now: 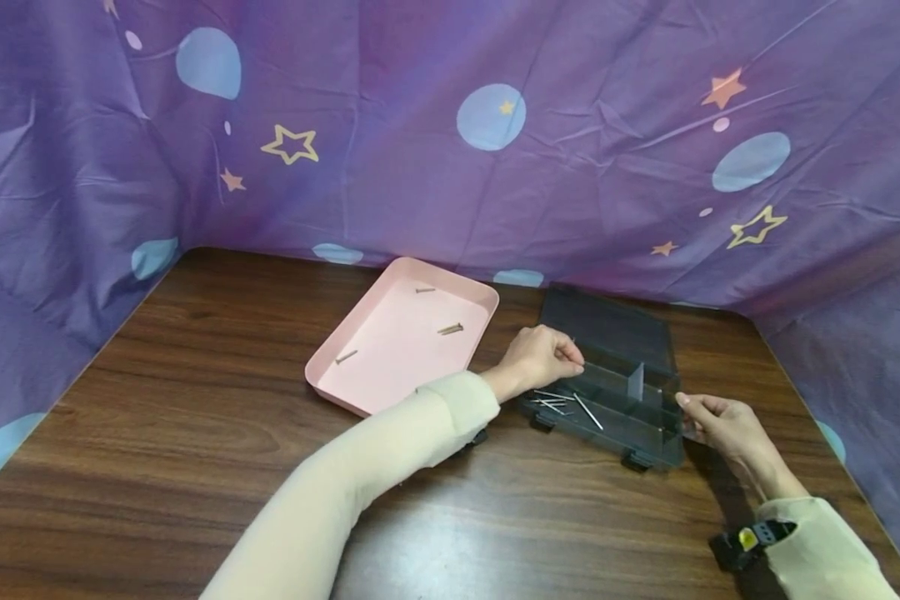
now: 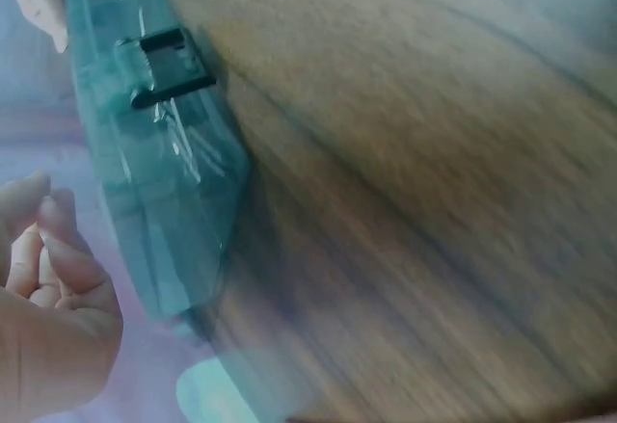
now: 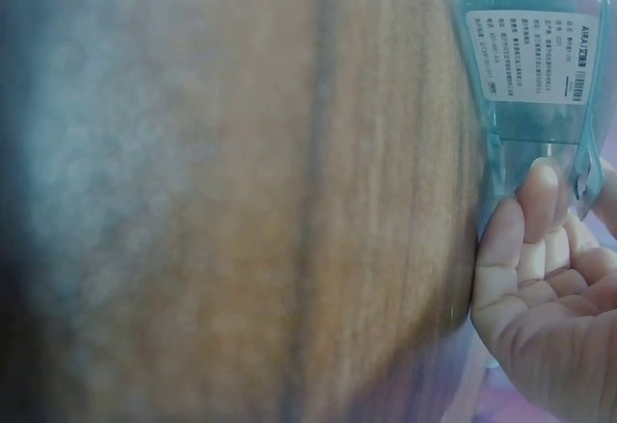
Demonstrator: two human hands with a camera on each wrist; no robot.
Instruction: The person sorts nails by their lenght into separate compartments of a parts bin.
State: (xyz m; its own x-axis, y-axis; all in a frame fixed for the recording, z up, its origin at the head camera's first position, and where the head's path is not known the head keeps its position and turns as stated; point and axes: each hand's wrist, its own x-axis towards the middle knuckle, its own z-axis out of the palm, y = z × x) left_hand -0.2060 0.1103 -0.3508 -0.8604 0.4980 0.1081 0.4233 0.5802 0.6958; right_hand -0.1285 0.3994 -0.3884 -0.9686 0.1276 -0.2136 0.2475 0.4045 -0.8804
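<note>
Left hand (image 1: 537, 358): fingers curled at the plastic box (image 1: 592, 438); whether anything is pinched cannot be told. Right hand (image 1: 731, 429) pinches the box's right end. Box stands open beside the pink tray (image 1: 450, 282), nails (image 1: 588, 411) lying inside

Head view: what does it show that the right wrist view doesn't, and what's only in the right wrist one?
Only the head view shows the pink tray and the thin metal pieces in the box. Only the right wrist view shows the white label's printing. Both show the box, the right hand and the wooden table.
</note>
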